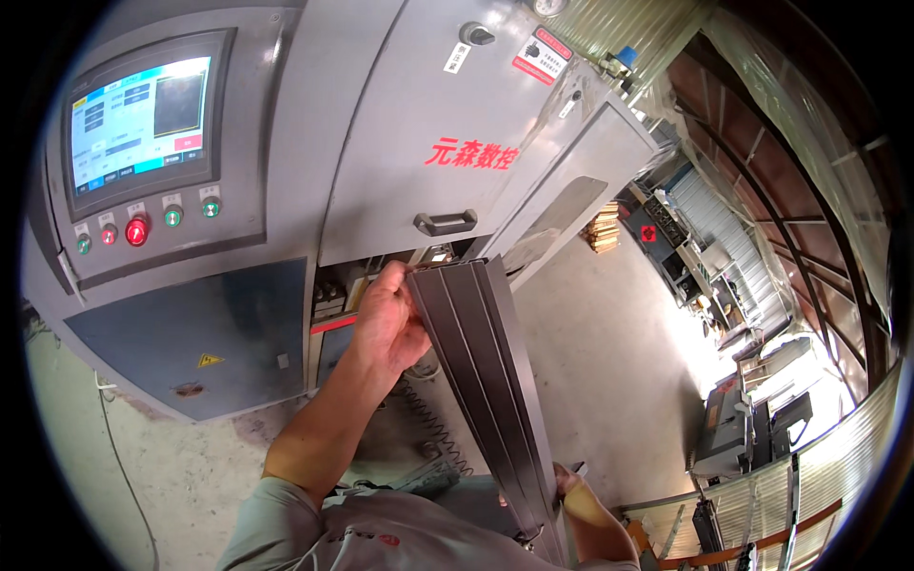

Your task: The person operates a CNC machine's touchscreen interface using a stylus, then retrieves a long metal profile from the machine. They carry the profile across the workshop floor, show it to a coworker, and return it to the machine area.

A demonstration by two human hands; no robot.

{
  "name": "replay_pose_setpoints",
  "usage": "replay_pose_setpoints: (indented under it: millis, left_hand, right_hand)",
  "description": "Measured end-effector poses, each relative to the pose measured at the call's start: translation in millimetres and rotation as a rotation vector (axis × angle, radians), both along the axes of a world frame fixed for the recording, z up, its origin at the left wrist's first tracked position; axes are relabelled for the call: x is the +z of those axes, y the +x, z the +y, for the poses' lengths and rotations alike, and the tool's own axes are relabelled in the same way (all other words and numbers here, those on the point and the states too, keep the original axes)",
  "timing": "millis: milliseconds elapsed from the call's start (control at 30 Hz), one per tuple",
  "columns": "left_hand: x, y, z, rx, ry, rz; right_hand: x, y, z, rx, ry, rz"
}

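A long dark grey metal profile (490,371) with lengthwise grooves slopes from the machine's opening down along my right side. My left hand (388,319) is closed around the left edge near its far end. Lower down, my right hand (568,482) grips the profile from its right side; most of those fingers are hidden behind it. The far end lies just in front of the opening (357,285) below the machine's grey door (409,200). Whether that end touches the machine, I cannot tell.
The grey machine carries a lit screen (143,119), with green and red buttons (138,230) beneath. A door handle (446,224) juts out above the profile's end. A black coiled hose (433,423) hangs below. Stacked yellowish pieces (605,228) and other machinery (733,423) stand off to the right.
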State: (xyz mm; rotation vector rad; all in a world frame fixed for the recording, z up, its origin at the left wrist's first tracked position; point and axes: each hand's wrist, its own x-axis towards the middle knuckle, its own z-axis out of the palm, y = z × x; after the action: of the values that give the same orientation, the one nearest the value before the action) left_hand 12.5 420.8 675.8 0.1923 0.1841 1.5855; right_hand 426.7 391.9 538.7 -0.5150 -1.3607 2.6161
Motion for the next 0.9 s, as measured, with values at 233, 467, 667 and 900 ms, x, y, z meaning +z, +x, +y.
replay_pose_setpoints:
  millis: [233,467,667,900]
  left_hand:
    - [-2.8,0.4,-6.4,-0.026,0.14,0.013]
    - [-13.7,2.3,-8.9,0.01,0.451,0.132]
    - [2.1,10.6,-15.9,0.025,0.286,0.262]
    - [16.3,13.2,-17.9,0.029,0.334,0.266]
  right_hand:
    - [1.2,4.8,2.6,-0.006,0.007,-0.017]
    - [1.8,4.0,5.1,-0.015,0.009,-0.044]
    - [4.8,4.5,2.6,-0.037,0.016,-0.077]
    - [-20.3,44.8,26.3,-0.221,0.192,-0.277]
